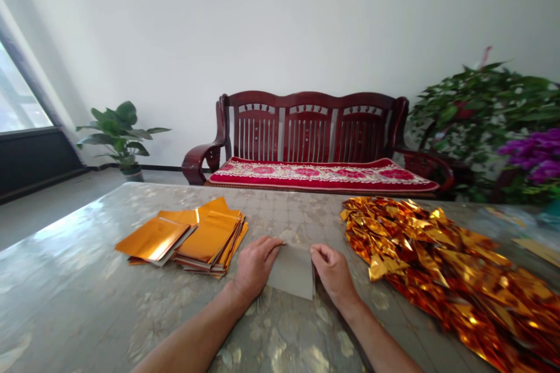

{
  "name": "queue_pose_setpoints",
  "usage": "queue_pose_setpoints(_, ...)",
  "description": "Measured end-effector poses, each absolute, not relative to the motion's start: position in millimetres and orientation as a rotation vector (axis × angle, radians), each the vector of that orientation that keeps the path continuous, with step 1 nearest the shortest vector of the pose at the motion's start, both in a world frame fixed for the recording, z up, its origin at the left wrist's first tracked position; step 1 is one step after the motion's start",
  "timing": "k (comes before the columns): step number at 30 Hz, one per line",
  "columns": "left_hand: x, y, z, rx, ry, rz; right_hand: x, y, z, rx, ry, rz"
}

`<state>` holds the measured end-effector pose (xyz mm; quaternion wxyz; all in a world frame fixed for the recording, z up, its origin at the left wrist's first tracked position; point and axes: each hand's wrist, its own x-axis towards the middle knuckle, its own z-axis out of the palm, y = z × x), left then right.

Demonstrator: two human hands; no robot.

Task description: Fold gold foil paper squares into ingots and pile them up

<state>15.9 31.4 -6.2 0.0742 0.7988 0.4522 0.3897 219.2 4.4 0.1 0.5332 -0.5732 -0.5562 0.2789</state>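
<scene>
A small sheet of paper (292, 271), its plain grey side toward me, is held between my two hands just over the table. My left hand (258, 262) pinches its upper left edge, thumb and fingers together. At the upper right corner, my right hand (331, 268) grips the sheet with curled fingers. Stacks of shiny gold foil paper (210, 236) lie to the left of my left hand, some sheets fanned out. Right of my right hand spreads a large heap of folded gold foil pieces (420, 256).
The table (87, 303) has a glossy, patterned cover. Behind it stands a dark red wooden bench (306, 134) with a red floral cushion (324, 175). A potted plant (125, 134) is at the left, leafy greenery (472, 111) and purple flowers (536, 151) at the right. Clear plastic (510, 218) lies at the table's right.
</scene>
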Motion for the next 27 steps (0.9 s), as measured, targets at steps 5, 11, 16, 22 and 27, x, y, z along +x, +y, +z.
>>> queue_pose_setpoints(5,16.6,30.0,-3.1,2.362,1.466,1.027,221.0,5.4,-1.5,-1.424,-1.287,0.487)
queue_pose_setpoints(11,15.3,33.3,-6.7,2.316,1.522,0.947,226.4,7.3,-4.6,-1.498,-1.249,0.332)
queue_pose_setpoints(16,11.9,36.4,-9.1,2.309,1.542,0.937,235.7,11.3,-8.1,-1.542,-1.200,0.291)
queue_pose_setpoints(22,7.4,35.8,-0.4,2.323,1.599,1.018,253.4,16.8,-11.7,-1.561,-1.087,0.226)
queue_pose_setpoints(27,0.2,38.4,21.9,2.261,1.823,1.165,264.9,19.9,-13.3,-1.563,-1.006,0.155)
